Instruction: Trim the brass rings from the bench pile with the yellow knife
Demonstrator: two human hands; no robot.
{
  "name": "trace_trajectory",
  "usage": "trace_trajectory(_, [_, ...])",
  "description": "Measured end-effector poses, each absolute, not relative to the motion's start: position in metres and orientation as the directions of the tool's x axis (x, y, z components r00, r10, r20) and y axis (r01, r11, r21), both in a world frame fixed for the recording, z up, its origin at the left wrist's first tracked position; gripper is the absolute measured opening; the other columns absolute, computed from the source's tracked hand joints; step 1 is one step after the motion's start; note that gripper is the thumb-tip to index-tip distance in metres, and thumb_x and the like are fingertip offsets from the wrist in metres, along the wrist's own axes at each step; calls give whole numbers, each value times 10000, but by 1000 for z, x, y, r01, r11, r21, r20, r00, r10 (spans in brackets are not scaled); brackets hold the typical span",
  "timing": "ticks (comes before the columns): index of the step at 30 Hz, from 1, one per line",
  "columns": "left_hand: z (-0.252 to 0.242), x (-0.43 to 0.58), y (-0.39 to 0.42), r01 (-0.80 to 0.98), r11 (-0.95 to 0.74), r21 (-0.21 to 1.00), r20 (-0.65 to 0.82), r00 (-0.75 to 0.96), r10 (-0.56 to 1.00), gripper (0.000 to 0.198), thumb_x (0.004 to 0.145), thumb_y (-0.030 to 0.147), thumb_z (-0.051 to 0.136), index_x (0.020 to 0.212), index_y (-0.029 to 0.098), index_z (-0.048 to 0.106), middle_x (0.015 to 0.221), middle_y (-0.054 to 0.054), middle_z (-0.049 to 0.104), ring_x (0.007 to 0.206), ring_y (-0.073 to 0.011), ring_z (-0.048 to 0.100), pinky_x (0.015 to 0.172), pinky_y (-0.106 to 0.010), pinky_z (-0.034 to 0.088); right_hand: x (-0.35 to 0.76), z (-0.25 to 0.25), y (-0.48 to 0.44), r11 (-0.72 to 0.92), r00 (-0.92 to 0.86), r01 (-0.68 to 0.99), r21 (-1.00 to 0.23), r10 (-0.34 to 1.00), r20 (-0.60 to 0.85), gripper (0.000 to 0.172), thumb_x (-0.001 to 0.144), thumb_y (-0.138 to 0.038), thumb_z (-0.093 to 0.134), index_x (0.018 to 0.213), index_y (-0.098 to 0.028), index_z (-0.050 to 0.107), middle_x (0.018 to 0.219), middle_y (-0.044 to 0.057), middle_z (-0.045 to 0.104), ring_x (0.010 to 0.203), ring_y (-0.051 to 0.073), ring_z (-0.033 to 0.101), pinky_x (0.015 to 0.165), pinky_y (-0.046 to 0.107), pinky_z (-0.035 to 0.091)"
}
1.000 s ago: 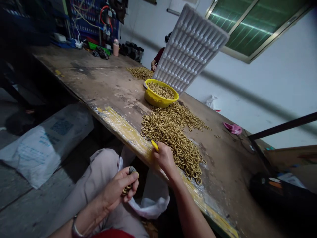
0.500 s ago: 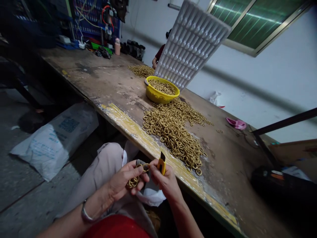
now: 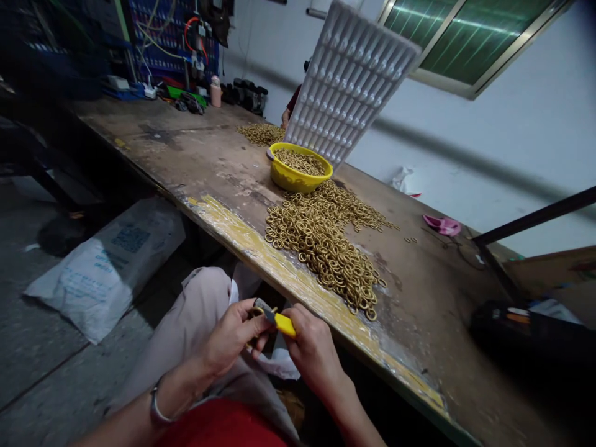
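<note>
My left hand is closed around brass rings held over my lap, below the table edge. My right hand grips a small yellow utility knife, its blade pointing left onto the rings in my left hand. A large heap of loose brass rings lies on the worn wooden table just beyond my hands. A yellow bowl full of rings stands behind the heap.
A white moulded tray leans upright behind the bowl, with another person's arm and a further ring pile beside it. A white plastic bag hangs under my hands. A white sack lies on the floor at left. Pink scrap rests at right.
My right hand left the ring heap, came down to my left hand, and turned the knife from upright to pointing left against the held rings.
</note>
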State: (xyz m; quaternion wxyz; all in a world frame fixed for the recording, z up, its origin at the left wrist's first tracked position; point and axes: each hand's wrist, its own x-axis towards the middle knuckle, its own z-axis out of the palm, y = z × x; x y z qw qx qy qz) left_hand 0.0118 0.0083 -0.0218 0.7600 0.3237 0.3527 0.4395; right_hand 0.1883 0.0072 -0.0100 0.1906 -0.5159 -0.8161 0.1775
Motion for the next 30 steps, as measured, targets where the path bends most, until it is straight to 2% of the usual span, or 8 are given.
trace_trajectory(7, [-25,5,9,-287,292,913,-169,386,907,234,813,361,665,768,159,555,514,54,507,428,-66,417,429,-178,367,190,-16,19,321,-325,919,-230,945,21,274,779,-4,490,931,-186,626,836,40,661,681,163,602,592,259,324])
trace_trajectory(11, [-15,-3,11,-191,264,946,-144,482,864,207,816,331,628,724,164,548,541,47,487,459,-81,427,450,-199,360,223,-20,43,41,-41,999,-11,999,1,216,782,2,476,837,-152,617,755,67,665,625,161,576,569,272,271])
trace_trajectory(14, [-23,1,21,56,164,985,-172,418,892,230,817,348,602,684,176,527,566,35,505,524,-109,478,508,-223,377,239,-22,63,27,-23,998,-61,997,73,172,801,-49,489,832,-165,612,793,57,675,684,163,589,608,263,295])
trace_trajectory(16, [-40,9,28,286,71,956,-175,358,917,219,780,380,633,740,176,564,701,-15,603,681,-172,575,630,-272,442,237,-24,77,105,-94,988,-114,991,98,159,822,-84,493,864,-169,620,821,47,670,739,165,598,644,255,319])
trace_trajectory(18, [-62,18,32,483,-17,875,-204,401,893,414,688,437,723,989,177,606,1009,-96,667,938,-273,615,812,-360,466,227,-26,92,144,-132,983,-115,985,108,185,829,-92,492,924,-167,631,872,51,667,781,165,602,667,251,334])
trace_trajectory(21, [-91,22,34,605,-126,786,-185,424,887,641,661,430,749,1210,165,550,1351,-183,523,1256,-366,456,1027,-469,347,210,-28,117,97,-94,995,-25,990,101,215,841,-97,492,994,-160,628,952,76,668,795,173,615,662,259,344])
trace_trajectory(25, [-107,13,43,498,-20,867,-165,325,931,198,804,364,600,860,175,618,964,-86,654,937,-244,596,850,-344,439,200,-32,140,30,-35,990,136,999,33,192,892,-108,445,932,-147,630,913,99,681,735,183,640,610,273,333])
trace_trajectory(30, [-108,9,54,365,172,915,-293,309,905,265,835,387,515,678,181,568,621,16,589,590,-141,545,570,-241,403,197,-32,149,45,-44,979,200,999,-9,223,910,-96,408,908,-138,627,879,107,684,723,184,648,598,270,335])
